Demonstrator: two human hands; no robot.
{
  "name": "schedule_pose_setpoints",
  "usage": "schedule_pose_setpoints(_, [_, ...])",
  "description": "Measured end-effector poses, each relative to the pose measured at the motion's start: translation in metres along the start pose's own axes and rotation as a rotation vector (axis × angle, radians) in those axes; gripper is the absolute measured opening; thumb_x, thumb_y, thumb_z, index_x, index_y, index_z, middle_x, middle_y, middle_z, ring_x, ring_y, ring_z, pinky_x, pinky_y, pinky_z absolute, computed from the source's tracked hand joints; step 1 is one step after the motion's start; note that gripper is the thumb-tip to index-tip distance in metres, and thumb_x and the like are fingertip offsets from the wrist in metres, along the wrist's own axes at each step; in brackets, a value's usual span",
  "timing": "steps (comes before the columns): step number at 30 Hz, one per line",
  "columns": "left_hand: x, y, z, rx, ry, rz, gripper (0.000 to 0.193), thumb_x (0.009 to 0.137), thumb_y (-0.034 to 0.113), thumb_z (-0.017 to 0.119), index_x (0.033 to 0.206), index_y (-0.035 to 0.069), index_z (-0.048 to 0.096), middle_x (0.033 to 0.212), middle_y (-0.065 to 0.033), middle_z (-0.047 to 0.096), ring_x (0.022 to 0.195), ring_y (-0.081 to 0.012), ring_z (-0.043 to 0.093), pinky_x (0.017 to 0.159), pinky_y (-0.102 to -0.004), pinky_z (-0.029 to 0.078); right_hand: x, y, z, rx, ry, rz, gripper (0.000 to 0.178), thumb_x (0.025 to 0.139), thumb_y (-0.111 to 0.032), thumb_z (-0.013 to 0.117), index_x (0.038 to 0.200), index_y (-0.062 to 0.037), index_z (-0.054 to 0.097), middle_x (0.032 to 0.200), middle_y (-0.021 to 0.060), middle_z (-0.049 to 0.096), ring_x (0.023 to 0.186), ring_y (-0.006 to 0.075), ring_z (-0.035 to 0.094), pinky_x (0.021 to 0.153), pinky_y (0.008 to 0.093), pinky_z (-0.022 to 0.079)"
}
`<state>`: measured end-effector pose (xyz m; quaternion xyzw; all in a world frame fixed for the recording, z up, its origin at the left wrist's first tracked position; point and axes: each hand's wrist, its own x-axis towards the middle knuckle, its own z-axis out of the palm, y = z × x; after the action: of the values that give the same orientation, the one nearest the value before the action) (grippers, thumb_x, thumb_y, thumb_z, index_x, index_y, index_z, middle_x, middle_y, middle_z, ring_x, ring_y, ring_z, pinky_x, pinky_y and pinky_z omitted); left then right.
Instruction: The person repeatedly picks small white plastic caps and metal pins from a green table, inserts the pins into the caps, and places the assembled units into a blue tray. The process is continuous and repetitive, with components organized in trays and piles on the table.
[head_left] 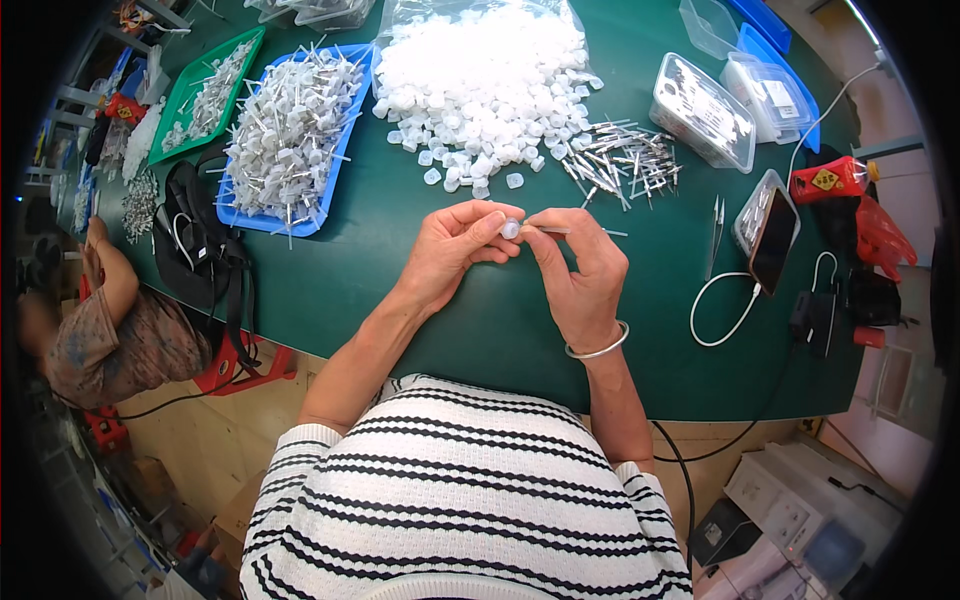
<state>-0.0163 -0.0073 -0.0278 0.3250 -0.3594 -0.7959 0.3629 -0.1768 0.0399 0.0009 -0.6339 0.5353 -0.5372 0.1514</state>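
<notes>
My left hand [447, 253] pinches a small translucent plastic cap [511, 229] between thumb and fingers. From the other side, my right hand [580, 268], with a bangle at its wrist, grips a thin metal rod [614, 233]. The rod's inner end points at the cap and is partly covered by my fingers, so I cannot tell how far it sits in it. Beyond my hands a big heap of loose translucent caps [480, 95] spills from a clear bag. A pile of thin metal rods [622, 160] lies just right of that heap.
At the left, a blue tray [228, 214] and a green tray [258, 42] hold rods with caps. On the right are a clear box of rods [704, 110], tweezers [717, 236], a phone [774, 240] with a white cable and a red bottle [832, 180]. Another person sits at far left.
</notes>
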Motion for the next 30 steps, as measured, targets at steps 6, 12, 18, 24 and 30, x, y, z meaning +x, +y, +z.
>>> schedule_pose_setpoints(6, [0.0000, -0.0008, -0.0025, 0.010, -0.013, -0.002, 0.026, 0.094, 0.020, 0.061, 0.109, 0.000, 0.066, 0.090, -0.0080, 0.069, 0.078, -0.0114, 0.067, 0.069, -0.0209, 0.055, -0.0004, 0.0004, 0.0003, 0.013, 0.001, -0.003, 0.011, 0.080, -0.005, 0.072, 0.088, -0.0044, 0.065, 0.081, 0.0073, 0.066, 0.068, 0.0210, 0.065, 0.058, 0.0304, 0.050])
schedule_pose_setpoints(12, [-0.0003, 0.0001, -0.0017, -0.024, -0.009, -0.025, 0.026, 0.094, 0.020, 0.060, 0.110, -0.001, 0.065, 0.091, -0.0086, 0.069, 0.079, -0.0117, 0.067, 0.071, -0.0211, 0.055, 0.0003, -0.0015, -0.0016, 0.060, -0.022, 0.049, 0.010, 0.080, -0.004, 0.071, 0.087, -0.0039, 0.065, 0.081, 0.0078, 0.066, 0.068, 0.0200, 0.066, 0.058, 0.0298, 0.050])
schedule_pose_setpoints(18, [0.0000, -0.0010, -0.0014, -0.031, -0.013, -0.027, 0.026, 0.095, 0.019, 0.059, 0.111, -0.001, 0.065, 0.091, -0.0090, 0.069, 0.080, -0.0119, 0.067, 0.072, -0.0212, 0.055, -0.0005, -0.0002, -0.0010, 0.055, -0.017, 0.049, 0.010, 0.080, -0.004, 0.072, 0.087, -0.0036, 0.065, 0.082, 0.0079, 0.066, 0.068, 0.0198, 0.066, 0.058, 0.0293, 0.050])
schedule_pose_setpoints(24, [0.0008, -0.0018, -0.0018, -0.080, -0.026, -0.063, 0.026, 0.096, 0.018, 0.057, 0.111, -0.001, 0.063, 0.092, -0.0064, 0.068, 0.079, -0.0096, 0.067, 0.070, -0.0196, 0.056, -0.0022, 0.0015, 0.0006, 0.095, 0.007, 0.069, 0.011, 0.080, -0.005, 0.072, 0.087, -0.0035, 0.065, 0.083, 0.0082, 0.067, 0.069, 0.0201, 0.067, 0.058, 0.0291, 0.051])
schedule_pose_setpoints(30, [0.0008, -0.0020, -0.0053, -0.117, -0.057, -0.078, 0.028, 0.096, 0.019, 0.058, 0.114, -0.002, 0.063, 0.095, -0.0099, 0.069, 0.082, -0.0125, 0.068, 0.073, -0.0213, 0.056, -0.0032, 0.0011, 0.0006, 0.063, 0.009, 0.062, 0.011, 0.080, -0.006, 0.073, 0.088, -0.0033, 0.065, 0.083, 0.0090, 0.068, 0.069, 0.0207, 0.067, 0.059, 0.0295, 0.051])
